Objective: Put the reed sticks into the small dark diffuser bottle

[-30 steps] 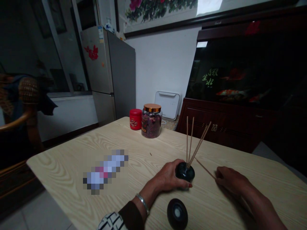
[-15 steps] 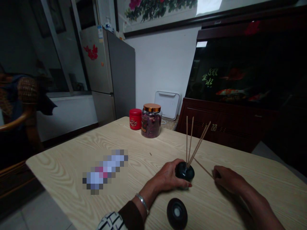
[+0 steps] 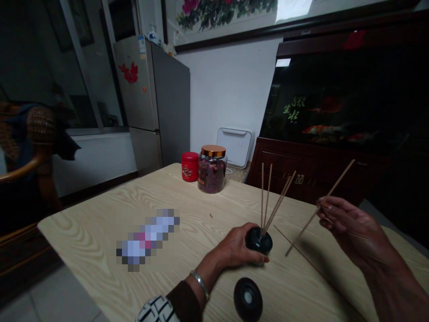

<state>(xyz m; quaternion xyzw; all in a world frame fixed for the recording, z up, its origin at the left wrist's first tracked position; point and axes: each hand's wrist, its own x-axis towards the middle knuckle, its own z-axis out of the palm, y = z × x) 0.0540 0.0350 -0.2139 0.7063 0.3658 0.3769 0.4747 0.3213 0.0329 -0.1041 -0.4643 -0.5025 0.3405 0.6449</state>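
Right hand point(image 3: 351, 228) pinching a thin wooden stick point(image 3: 338, 182) up off the table
Left hand point(image 3: 233, 248) cups black holder point(image 3: 258, 240), sticks point(image 3: 262, 197) already in, another stick point(image 3: 295, 245) loose on table point(image 3: 83, 232)

The room is dim, and the darkest areas lie at the far left and in the nearly black fish tank point(image 3: 335, 98). Pale glare streaks the glass of the framed painting point(image 3: 291, 9). The bench point(image 3: 83, 232) catches the most light, while the right hand point(image 3: 355, 228) throws a soft shadow toward the near left. A coarse pixelated patch point(image 3: 147, 239) hides detail on the bench, and wide-angle distortion bends the refrigerator point(image 3: 150, 103) at the left.
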